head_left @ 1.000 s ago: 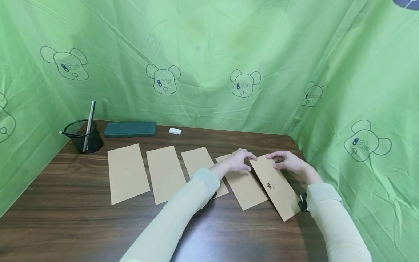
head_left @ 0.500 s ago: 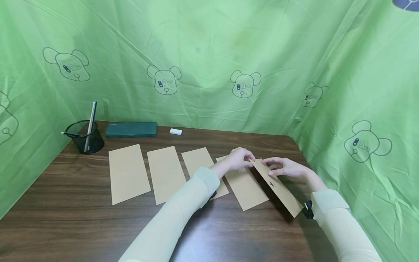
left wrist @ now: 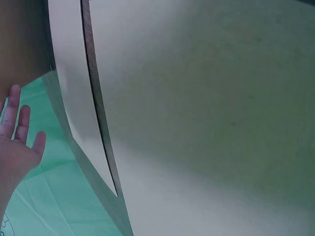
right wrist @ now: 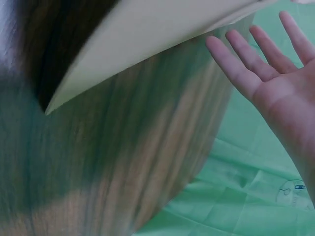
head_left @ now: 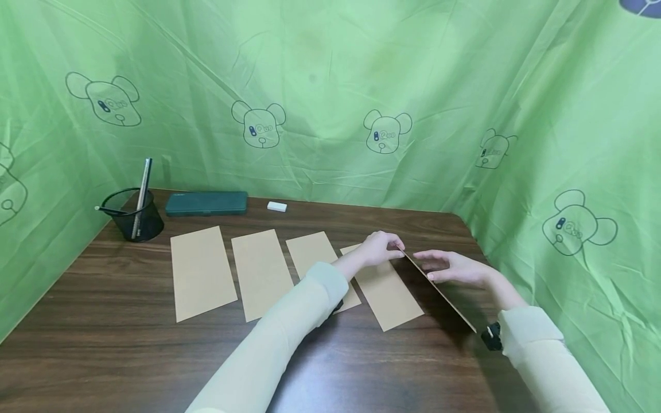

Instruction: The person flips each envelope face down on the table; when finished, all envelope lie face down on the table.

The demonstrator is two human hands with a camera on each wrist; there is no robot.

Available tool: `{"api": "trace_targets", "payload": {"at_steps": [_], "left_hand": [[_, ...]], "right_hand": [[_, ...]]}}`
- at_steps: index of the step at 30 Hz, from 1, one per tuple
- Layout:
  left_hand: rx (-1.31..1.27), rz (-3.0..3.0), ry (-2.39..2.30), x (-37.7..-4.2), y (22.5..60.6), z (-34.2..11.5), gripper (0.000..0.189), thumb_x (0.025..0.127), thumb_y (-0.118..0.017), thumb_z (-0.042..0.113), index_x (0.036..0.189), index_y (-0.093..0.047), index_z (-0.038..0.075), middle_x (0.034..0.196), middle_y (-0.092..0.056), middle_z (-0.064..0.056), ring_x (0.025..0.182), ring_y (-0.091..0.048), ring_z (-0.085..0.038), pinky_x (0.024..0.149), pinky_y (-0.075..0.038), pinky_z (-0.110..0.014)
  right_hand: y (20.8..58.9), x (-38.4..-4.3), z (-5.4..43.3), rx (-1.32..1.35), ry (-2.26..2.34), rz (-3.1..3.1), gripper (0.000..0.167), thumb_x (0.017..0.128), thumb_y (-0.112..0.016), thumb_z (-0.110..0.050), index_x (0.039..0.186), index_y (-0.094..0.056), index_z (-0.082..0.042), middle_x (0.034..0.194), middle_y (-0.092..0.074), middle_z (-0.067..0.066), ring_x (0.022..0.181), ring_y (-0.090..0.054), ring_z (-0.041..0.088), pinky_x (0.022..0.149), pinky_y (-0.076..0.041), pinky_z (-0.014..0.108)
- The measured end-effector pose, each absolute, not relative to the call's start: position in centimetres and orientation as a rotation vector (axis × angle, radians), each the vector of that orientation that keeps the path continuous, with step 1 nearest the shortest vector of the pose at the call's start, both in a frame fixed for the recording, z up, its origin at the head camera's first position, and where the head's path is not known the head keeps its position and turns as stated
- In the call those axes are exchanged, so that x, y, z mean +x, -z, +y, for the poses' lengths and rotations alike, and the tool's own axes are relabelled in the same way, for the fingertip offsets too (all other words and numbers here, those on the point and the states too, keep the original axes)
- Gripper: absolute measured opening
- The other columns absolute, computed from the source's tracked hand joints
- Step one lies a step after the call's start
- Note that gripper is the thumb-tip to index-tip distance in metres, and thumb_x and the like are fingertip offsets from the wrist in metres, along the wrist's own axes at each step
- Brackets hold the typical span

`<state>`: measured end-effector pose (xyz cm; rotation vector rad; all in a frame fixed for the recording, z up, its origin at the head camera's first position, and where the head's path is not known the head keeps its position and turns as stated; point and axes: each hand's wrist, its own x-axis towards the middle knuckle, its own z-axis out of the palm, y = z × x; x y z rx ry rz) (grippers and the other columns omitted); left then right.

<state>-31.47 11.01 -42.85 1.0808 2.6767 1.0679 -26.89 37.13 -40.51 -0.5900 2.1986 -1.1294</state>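
In the head view, my left hand [head_left: 379, 250] pinches the far upper corner of a thin kraft-brown notebook [head_left: 439, 290]. This notebook is raised nearly edge-on, tilted up off the table, so its printed cover is hidden here. My right hand [head_left: 457, 268] is just right of its edge, fingers extended. The right wrist view shows the notebook [right wrist: 147, 42] rising above the wood, with the fingers of the right hand [right wrist: 285, 88] spread close to its side. Whether a fingertip touches it I cannot tell. Left of it lies a similar flat notebook [head_left: 389, 298], partly under my left hand.
More plain kraft-brown notebooks lie in a row: one at far left [head_left: 202, 274], one beside it [head_left: 261, 274], and one partly behind my left sleeve [head_left: 310, 249]. Along the back stand a black mesh pen cup [head_left: 147, 223], a green case [head_left: 206, 203] and a white eraser [head_left: 276, 206].
The notebook has turned from nearly flat, logo showing, to almost edge-on. My left hand has taken its corner, while my right hand has shifted slightly down and its fingers have straightened.
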Motion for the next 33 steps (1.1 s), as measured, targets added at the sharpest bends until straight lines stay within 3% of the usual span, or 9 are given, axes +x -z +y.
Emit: {"api": "trace_targets", "payload": {"at_steps": [7, 13, 21, 27, 30, 33], "left_hand": [[0.999, 2.666, -1.16, -31.5, 42.8, 11.1, 0.024, 0.089, -0.064, 0.034, 0.106, -0.065, 0.016, 0.104, -0.07, 0.005, 0.101, -0.061, -0.007, 0.091, -0.043, -0.022], [1.002, 2.646, -1.209, -31.4, 42.3, 11.3, 0.029, 0.091, -0.062, 0.033, 0.111, -0.063, 0.011, 0.104, -0.069, 0.001, 0.097, -0.061, -0.008, 0.087, -0.044, -0.018], [1.001, 2.62, -1.231, -31.1, 41.6, 11.7, 0.023, 0.091, -0.064, 0.027, 0.107, -0.066, 0.011, 0.104, -0.069, 0.001, 0.098, -0.061, -0.008, 0.087, -0.044, -0.016], [0.993, 2.597, -1.188, -31.1, 41.5, 11.6, 0.026, 0.085, -0.067, 0.012, 0.111, -0.068, 0.011, 0.109, -0.07, 0.0, 0.094, -0.062, -0.01, 0.081, -0.045, -0.015], [1.029, 2.583, -1.14, -31.1, 41.6, 11.4, 0.036, 0.082, -0.063, 0.0, 0.116, -0.067, 0.011, 0.114, -0.068, 0.0, 0.095, -0.061, -0.01, 0.08, -0.044, -0.015], [1.057, 2.588, -1.105, -31.2, 41.7, 11.2, 0.039, 0.082, -0.062, -0.003, 0.117, -0.066, 0.012, 0.116, -0.067, 0.001, 0.095, -0.06, -0.009, 0.081, -0.044, -0.014]], "right_hand": [[38.4, -25.8, 36.4, -0.698, 1.08, 2.253, 0.063, 0.09, -0.062, -0.009, 0.146, -0.032, -0.011, 0.148, -0.036, 0.014, 0.128, -0.042, 0.041, 0.092, -0.047, 0.027], [37.1, -25.3, 36.2, -0.662, 1.122, 2.263, 0.067, 0.089, -0.065, -0.012, 0.146, -0.032, -0.012, 0.145, -0.037, 0.018, 0.124, -0.045, 0.042, 0.082, -0.054, 0.039], [36.8, -25.3, 36.0, -0.692, 1.163, 2.252, 0.057, 0.089, -0.062, -0.005, 0.138, -0.036, 0.004, 0.135, -0.039, 0.034, 0.115, -0.047, 0.052, 0.071, -0.054, 0.051], [37.5, -25.4, 35.3, -0.771, 1.054, 2.349, 0.056, 0.089, -0.065, -0.012, 0.137, -0.04, 0.001, 0.136, -0.045, 0.025, 0.117, -0.049, 0.047, 0.082, -0.053, 0.046], [37.9, -25.3, 35.1, -0.833, 0.945, 2.482, 0.055, 0.088, -0.067, -0.016, 0.135, -0.044, -0.002, 0.135, -0.05, 0.018, 0.114, -0.054, 0.042, 0.091, -0.047, 0.05], [38.4, -25.2, 35.1, -0.856, 0.873, 2.58, 0.057, 0.086, -0.07, -0.02, 0.135, -0.046, -0.004, 0.131, -0.056, 0.013, 0.113, -0.055, 0.038, 0.095, -0.041, 0.057]]}}
